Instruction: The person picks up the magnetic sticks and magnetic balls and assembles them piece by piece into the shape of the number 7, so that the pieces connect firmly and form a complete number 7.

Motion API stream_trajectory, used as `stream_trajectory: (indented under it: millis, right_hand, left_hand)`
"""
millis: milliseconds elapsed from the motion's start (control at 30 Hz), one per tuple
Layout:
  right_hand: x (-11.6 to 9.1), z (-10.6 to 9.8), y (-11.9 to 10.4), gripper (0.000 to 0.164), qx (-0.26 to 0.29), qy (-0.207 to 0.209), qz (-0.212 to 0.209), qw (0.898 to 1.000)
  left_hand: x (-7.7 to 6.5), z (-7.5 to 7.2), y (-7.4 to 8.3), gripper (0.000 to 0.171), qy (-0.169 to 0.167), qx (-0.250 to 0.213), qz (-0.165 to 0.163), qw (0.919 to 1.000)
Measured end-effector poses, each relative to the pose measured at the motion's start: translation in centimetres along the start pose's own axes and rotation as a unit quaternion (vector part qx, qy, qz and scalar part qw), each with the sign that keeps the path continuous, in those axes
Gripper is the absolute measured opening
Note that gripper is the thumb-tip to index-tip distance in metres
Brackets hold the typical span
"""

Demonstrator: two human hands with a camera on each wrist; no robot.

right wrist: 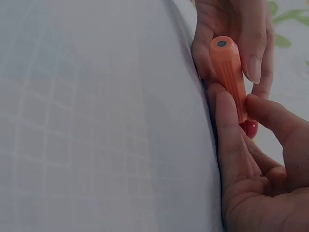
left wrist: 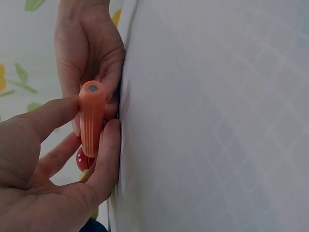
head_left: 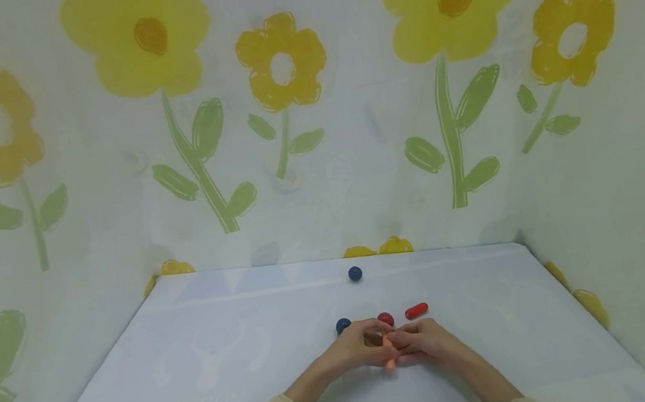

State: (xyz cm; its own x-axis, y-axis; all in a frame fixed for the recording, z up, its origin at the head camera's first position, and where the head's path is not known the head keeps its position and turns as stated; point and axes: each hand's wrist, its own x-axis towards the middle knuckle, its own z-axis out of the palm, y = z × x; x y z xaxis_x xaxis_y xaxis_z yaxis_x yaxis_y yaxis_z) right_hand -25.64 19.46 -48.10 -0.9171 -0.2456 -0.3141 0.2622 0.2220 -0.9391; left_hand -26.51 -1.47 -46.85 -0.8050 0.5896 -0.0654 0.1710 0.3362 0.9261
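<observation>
Left hand (head_left: pixel 364 345) and right hand (head_left: pixel 428 341) both pinch the ridged orange plastic rod (left wrist: pixel 91 121). It lies between them, neither nearer; long axis runs away from the person, toward a shiny red ball (head_left: pixel 385 319). Contact there: can't tell.

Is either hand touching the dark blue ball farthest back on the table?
No, that blue ball sits on the white table, clearly beyond the left hand and right hand, both at the orange piece.
</observation>
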Motion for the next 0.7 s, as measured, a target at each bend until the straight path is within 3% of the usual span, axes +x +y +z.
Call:
stream_trajectory:
  millis: [300, 467, 600, 700]
  right_hand:
    - [-0.02, -0.06, 0.09, 0.057, -0.011, 0.002, 0.0, 1.0]
    - [-0.21, -0.38, -0.03, 0.056, -0.043, 0.004, -0.01, 0.999]
    - [-0.2, -0.67, -0.08, 0.049, -0.104, 0.041, -0.019, 0.994]
    - [-0.2, -0.86, -0.08, 0.04, -0.156, 0.089, -0.03, 0.983]
  left_hand:
    - [0.21, 0.15, -0.26, 0.031, -0.002, 0.005, -0.001, 1.0]
    - [0.21, 0.2, -0.29, 0.03, -0.002, -0.001, 0.002, 1.0]
    - [0.22, 0.19, -0.31, 0.031, 0.002, -0.004, 0.003, 1.0]
    - [0.22, 0.14, -0.37, 0.032, 0.003, -0.008, 0.003, 1.0]
